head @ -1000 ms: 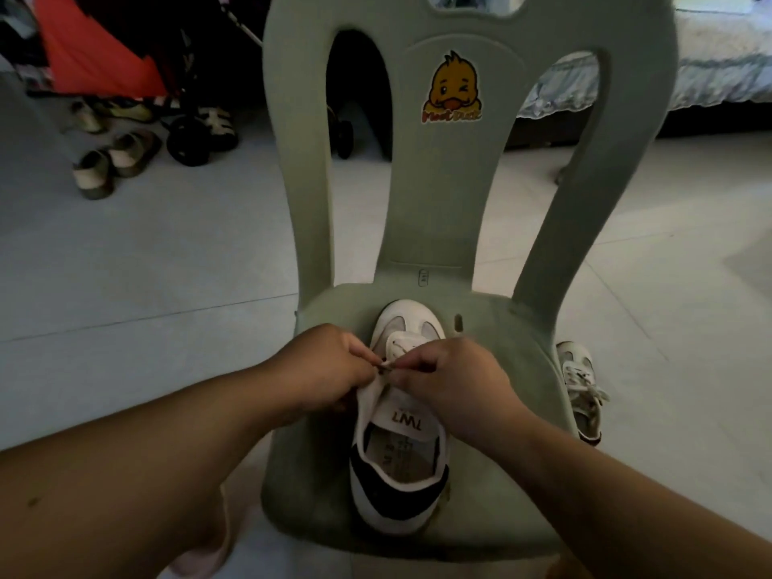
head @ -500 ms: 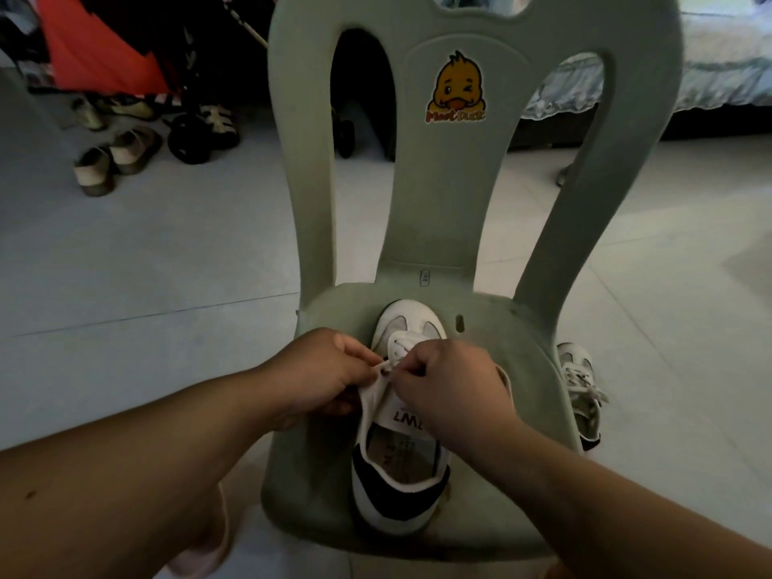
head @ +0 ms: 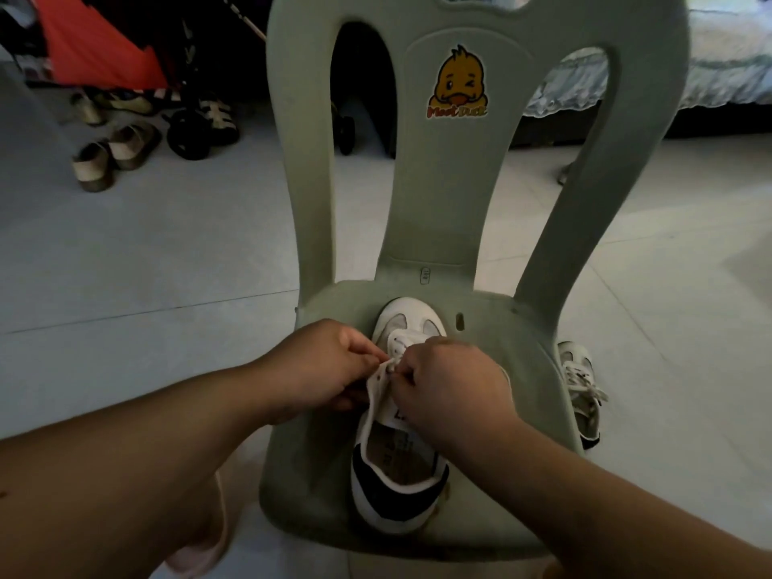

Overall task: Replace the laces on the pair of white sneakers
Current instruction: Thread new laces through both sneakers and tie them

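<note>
A pale green plastic chair [head: 459,194] stands on the tiled floor [head: 167,265]. On its seat [head: 309,453] lies one white sneaker [head: 397,499], toe toward the far backrest and dark heel nearest. Its opening holds only the printed insole.

The left grip [head: 326,369] is curled, thumb and forefinger pinching the left eyelet flap [head: 377,381] and lifting it off the tongue. The right grip [head: 451,386] is also curled, fingertips pressed together right at that flap. Whether they pinch a lace end is too small to tell.

The second white sneaker [head: 582,394] sits on the floor just right of the seat, laced. Tan sandals [head: 113,156] lie far left, and a bed [head: 731,68] is far right.
</note>
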{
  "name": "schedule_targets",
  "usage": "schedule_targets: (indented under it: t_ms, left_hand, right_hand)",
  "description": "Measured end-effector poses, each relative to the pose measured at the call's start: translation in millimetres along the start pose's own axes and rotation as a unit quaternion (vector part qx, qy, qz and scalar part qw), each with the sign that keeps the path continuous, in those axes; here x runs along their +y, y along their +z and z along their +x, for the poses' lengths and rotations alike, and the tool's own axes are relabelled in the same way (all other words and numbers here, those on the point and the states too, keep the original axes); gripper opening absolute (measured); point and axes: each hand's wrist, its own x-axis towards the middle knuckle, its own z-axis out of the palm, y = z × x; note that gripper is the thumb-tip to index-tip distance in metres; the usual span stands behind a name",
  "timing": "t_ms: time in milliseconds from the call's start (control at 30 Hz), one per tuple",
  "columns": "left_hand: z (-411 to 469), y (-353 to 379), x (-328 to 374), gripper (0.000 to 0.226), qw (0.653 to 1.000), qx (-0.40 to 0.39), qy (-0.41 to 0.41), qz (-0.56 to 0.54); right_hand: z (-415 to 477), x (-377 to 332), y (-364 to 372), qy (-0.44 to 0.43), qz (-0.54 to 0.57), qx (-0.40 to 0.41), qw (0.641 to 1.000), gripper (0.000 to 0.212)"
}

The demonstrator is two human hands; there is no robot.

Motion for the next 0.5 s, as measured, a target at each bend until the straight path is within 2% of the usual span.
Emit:
schedule_targets:
  t_ms: [133, 300, 500]
  left_hand:
    - [2.5, 1.6, 3.6, 0.014, 0.998, 0.005, 0.027, 0.048]
    - [5.6, 3.5, -3.4, 0.012, 0.997, -0.003, -0.049, -0.065]
    - [5.4, 4.5, -3.9, 0.015, 0.996, 0.069, 0.031, 0.047]
  right_hand:
    - [6.1, 1.6, -3.4, -0.006, -0.021, -0.015, 1.000, 0.027]
    - [7.8, 14.1, -4.4, 0.010, 0.122, -0.071, 0.990, 0.023]
    - [11.5, 21.9, -6.9, 0.021, 0.237, -0.058, 0.970, 0.023]
